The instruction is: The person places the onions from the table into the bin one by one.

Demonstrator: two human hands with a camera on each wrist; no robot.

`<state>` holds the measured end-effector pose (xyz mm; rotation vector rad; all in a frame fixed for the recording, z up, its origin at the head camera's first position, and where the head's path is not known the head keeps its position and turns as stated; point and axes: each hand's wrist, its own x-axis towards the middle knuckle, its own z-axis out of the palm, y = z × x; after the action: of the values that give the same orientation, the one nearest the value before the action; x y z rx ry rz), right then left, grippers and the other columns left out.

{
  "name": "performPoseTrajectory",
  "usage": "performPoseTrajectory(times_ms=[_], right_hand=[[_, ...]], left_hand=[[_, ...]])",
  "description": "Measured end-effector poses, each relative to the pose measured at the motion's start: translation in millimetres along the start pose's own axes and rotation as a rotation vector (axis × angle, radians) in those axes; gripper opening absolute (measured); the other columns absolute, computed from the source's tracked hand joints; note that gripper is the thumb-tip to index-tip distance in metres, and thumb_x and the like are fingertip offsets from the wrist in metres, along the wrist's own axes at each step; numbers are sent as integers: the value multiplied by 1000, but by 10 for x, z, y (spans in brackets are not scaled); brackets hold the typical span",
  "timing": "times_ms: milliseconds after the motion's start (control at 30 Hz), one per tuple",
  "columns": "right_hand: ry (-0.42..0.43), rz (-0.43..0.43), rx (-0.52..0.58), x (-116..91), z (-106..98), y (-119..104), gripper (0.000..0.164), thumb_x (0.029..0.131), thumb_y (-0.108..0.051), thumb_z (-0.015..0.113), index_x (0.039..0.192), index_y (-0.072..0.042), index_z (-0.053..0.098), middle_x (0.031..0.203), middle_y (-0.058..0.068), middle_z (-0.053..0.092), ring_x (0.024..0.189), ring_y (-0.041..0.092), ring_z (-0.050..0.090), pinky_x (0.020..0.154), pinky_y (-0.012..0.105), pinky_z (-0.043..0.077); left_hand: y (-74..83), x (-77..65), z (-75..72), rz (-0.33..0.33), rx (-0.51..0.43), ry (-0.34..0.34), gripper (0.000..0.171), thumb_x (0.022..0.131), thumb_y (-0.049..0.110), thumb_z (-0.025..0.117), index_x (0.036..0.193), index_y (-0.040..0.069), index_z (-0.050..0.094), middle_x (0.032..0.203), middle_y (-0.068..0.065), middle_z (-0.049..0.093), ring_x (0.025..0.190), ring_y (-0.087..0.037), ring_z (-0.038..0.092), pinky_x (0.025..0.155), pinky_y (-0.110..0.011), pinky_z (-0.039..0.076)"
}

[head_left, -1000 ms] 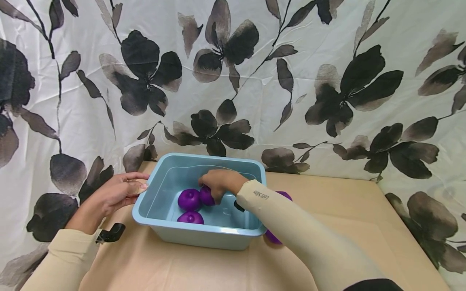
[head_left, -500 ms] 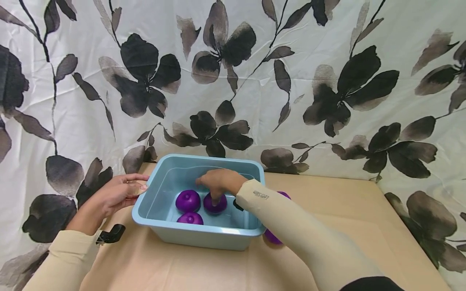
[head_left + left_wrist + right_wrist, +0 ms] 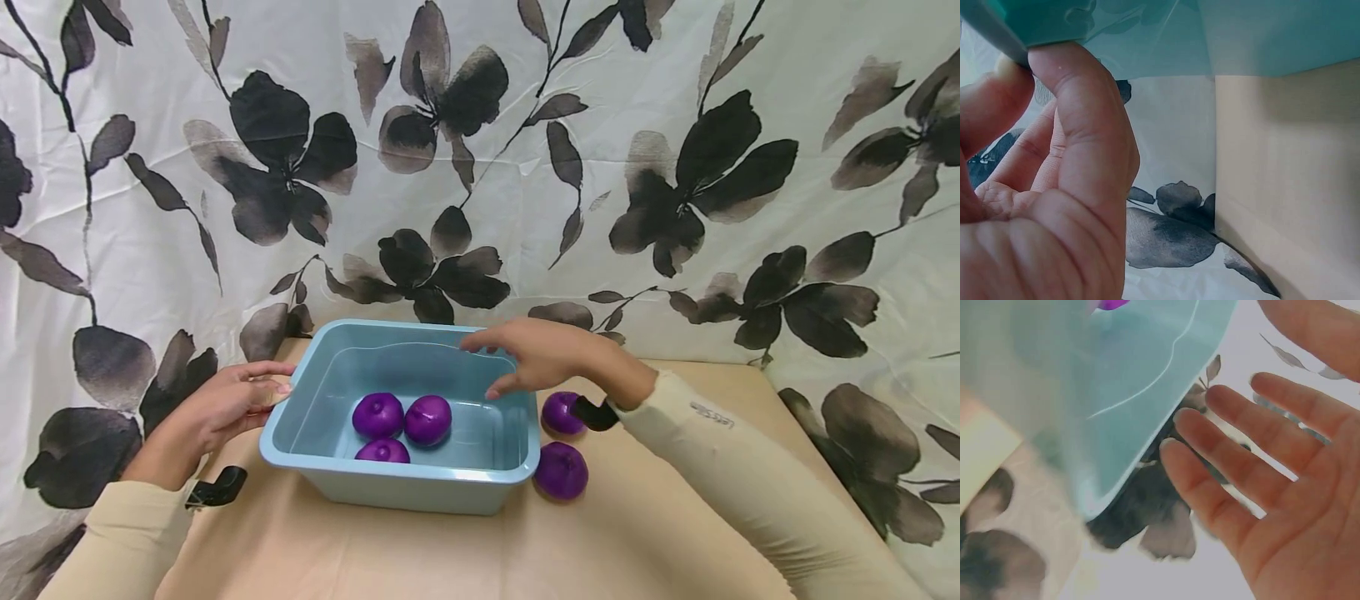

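In the head view, a light blue plastic tub point(image 3: 397, 492) stands on the table. My left hand point(image 3: 232, 408) pinches its left rim between thumb and fingers; the left wrist view shows the thumb and a finger point(image 3: 1085, 100) right at the rim. Inside the tub sit three round, glossy purple onion-like things, one at the left point(image 3: 377, 415), one at the right point(image 3: 427, 420) and one partly hidden by the front wall point(image 3: 383, 451). Over the tub's right rim hovers my right hand point(image 3: 547, 354), its fingers spread and holding nothing. The right wrist view shows the bare palm point(image 3: 1297, 512).
Two more purple onion-like things, a farther one point(image 3: 562, 413) and a nearer one point(image 3: 561, 472), lie on the table just right of the tub. A tan covering point(image 3: 675, 467) lies over the table. Behind hangs a white floral curtain point(image 3: 555, 208).
My right hand has let go of a purple onion-like thing inside the tub and moved up and right to the rim. The left hand keeps its grip on the tub.
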<state>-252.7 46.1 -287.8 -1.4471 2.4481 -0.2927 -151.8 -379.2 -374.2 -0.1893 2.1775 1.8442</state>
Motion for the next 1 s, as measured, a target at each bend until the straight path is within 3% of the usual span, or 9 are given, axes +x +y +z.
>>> performPoseTrajectory(times_ms=[133, 333, 567, 800, 1000], right_hand=[[153, 0, 105, -377, 149, 176, 64, 90, -29, 83, 146, -10, 58, 141, 7, 67, 126, 28, 67, 104, 49, 56], [357, 70, 266, -801, 597, 449, 65, 87, -24, 86, 145, -11, 60, 144, 8, 66, 125, 30, 67, 101, 50, 58], [558, 161, 384, -1017, 1177, 623, 61, 83, -26, 89, 135, -7, 65, 136, 10, 70, 118, 32, 70, 99, 53, 58], [556, 285, 510, -1085, 1710, 729, 64, 81, -24, 91, 135, -3, 64, 137, 17, 68, 120, 43, 67, 104, 61, 53], [518, 369, 551, -1119, 1971, 767, 66, 75, -17, 94, 133, -7, 65, 137, 15, 67, 127, 46, 63, 106, 61, 51]], left_hand=[[-2, -15, -29, -8, -8, -2, 26, 102, 8, 64, 113, 32, 69, 97, 13, 72, 88, -6, 71, 79, -26, 61], [2, 6, 2, -14, -18, -13, 28, 102, 7, 63, 111, 34, 69, 96, 12, 72, 87, -6, 71, 78, -26, 61], [-16, 1, -12, -12, -49, -20, 31, 102, 6, 62, 106, 36, 71, 96, 12, 73, 87, -6, 71, 78, -26, 61], [-28, 12, 12, 12, -85, -32, 36, 103, 3, 59, 105, 36, 73, 95, 12, 75, 86, -7, 72, 77, -25, 61], [-26, 39, 53, 4, -84, -28, 32, 103, 5, 61, 107, 35, 71, 96, 12, 73, 87, -7, 72, 78, -26, 61]])
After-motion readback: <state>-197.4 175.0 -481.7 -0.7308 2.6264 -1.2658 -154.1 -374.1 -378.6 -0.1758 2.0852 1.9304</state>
